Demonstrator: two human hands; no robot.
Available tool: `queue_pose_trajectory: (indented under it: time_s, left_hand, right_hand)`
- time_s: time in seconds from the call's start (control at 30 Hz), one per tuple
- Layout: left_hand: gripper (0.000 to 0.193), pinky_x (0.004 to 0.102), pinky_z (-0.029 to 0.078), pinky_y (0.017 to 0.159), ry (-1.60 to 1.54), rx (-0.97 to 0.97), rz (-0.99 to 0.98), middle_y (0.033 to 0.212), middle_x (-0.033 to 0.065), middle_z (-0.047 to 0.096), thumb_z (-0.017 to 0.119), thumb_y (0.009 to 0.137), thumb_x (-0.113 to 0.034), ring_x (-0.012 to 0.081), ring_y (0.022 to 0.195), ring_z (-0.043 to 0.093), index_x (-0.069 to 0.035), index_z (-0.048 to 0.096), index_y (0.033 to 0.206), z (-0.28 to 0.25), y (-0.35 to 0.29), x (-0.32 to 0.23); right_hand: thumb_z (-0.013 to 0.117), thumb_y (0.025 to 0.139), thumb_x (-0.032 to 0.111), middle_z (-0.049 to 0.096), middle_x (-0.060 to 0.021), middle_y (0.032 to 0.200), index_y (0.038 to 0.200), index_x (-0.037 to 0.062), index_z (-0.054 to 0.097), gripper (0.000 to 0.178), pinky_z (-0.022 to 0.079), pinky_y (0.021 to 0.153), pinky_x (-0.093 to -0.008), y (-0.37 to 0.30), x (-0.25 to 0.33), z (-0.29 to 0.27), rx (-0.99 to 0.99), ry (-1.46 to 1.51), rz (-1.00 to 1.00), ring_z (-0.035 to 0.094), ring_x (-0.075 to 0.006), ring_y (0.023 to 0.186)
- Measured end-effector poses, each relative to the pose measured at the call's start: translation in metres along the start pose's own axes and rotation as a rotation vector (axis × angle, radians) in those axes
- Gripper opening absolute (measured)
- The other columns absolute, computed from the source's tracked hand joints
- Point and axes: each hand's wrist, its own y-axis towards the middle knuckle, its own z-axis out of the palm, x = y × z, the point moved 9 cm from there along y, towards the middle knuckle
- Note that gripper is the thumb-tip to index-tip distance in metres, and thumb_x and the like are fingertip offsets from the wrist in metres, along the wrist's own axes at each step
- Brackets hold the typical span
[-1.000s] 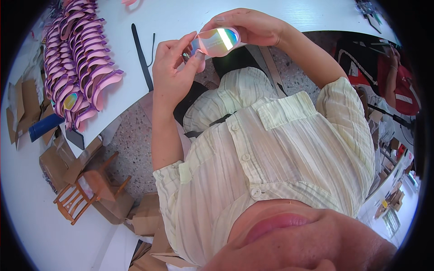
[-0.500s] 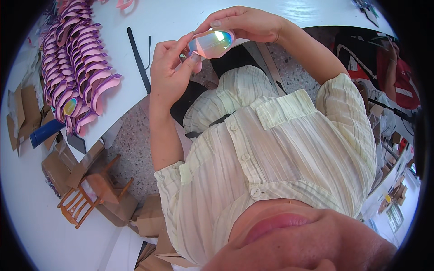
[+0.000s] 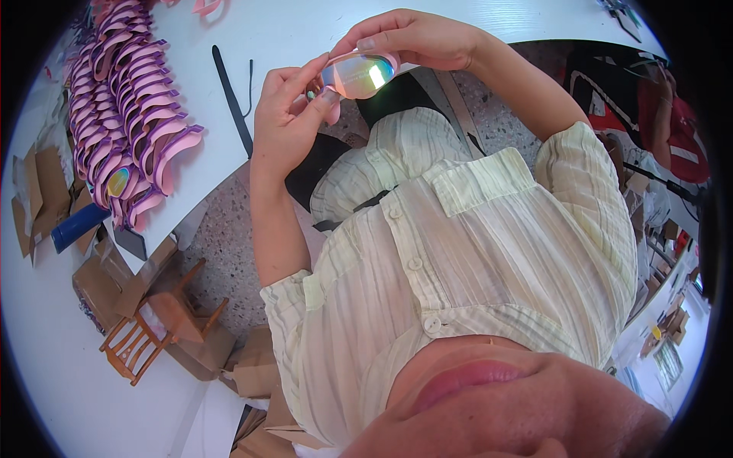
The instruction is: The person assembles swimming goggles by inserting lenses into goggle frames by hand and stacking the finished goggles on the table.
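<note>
Both my hands hold a pair of pink swim goggles (image 3: 359, 75) with shiny rainbow-mirrored lenses, above the table's near edge. My left hand (image 3: 286, 114) pinches the left part between thumb and fingers, partly covering that lens. My right hand (image 3: 418, 40) grips the right part along the upper rim, its thumb on the frame. Left of them, long overlapping rows of pink and purple goggles (image 3: 153, 99) lie on the table; one yellow-green mirrored lens (image 3: 118, 182) shows at the near end.
On the white table (image 3: 286, 30) lies a black strap (image 3: 231, 99). A blue cylinder (image 3: 80, 227) and a dark flat object (image 3: 130, 243) are at its left corner. A wooden chair (image 3: 141, 343) and cardboard boxes (image 3: 252, 370) stand on the floor. Another person in red (image 3: 679, 137) is at far right.
The goggles have turned slightly in my hands, so the bright reflection on the lens has shifted. Both hands keep their grip in nearly the same place.
</note>
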Motion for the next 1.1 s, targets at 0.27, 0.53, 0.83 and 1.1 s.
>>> queue_pose_trajectory:
  time_s: [0.27,0.53,0.83,1.1]
  left_hand:
    - [0.043,0.0255,0.06,0.069,0.082,-0.029,0.042,0.114,0.0069,0.048,0.067,0.093,0.003,0.0141,0.088,0.062,-0.008,0.067,0.134,0.001,0.001,-0.004]
    - [0.041,0.0255,0.062,0.07,0.031,-0.13,0.071,0.116,0.0074,0.046,0.065,0.094,0.004,0.0143,0.089,0.064,-0.005,0.066,0.133,-0.005,0.001,-0.008]
    - [0.047,0.0296,0.06,0.089,0.213,-0.186,0.029,0.114,0.0048,0.055,0.068,0.092,-0.002,0.0127,0.108,0.055,-0.013,0.066,0.138,-0.009,0.004,-0.007]
    - [0.045,0.0298,0.063,0.086,0.142,-0.127,0.094,0.116,0.0057,0.047,0.071,0.091,0.001,0.0141,0.104,0.059,-0.011,0.068,0.134,-0.011,0.009,-0.002]
  right_hand:
    - [0.06,0.102,0.019,0.07,-0.0047,0.112,0.123,-0.0019,0.069,0.032,0.05,0.089,-0.0269,-0.009,0.023,-0.009,-0.08,-0.382,-0.003,0.062,-0.0108,0.1]
    - [0.059,0.105,0.027,0.068,-0.0025,0.115,0.139,0.0068,0.062,0.04,0.053,0.086,-0.0229,-0.022,-0.011,-0.02,-0.209,-0.065,-0.026,0.061,-0.0088,0.093]
    - [0.062,0.103,0.017,0.065,0.0018,0.105,0.144,0.0085,0.058,0.042,0.047,0.072,-0.017,-0.041,-0.009,-0.005,-0.36,0.045,-0.087,0.048,-0.0039,0.075]
    - [0.062,0.103,0.017,0.064,0.0013,0.107,0.147,0.0113,0.054,0.045,0.048,0.07,-0.0184,-0.045,-0.019,0.0,-0.273,0.106,-0.114,0.05,-0.0022,0.072]
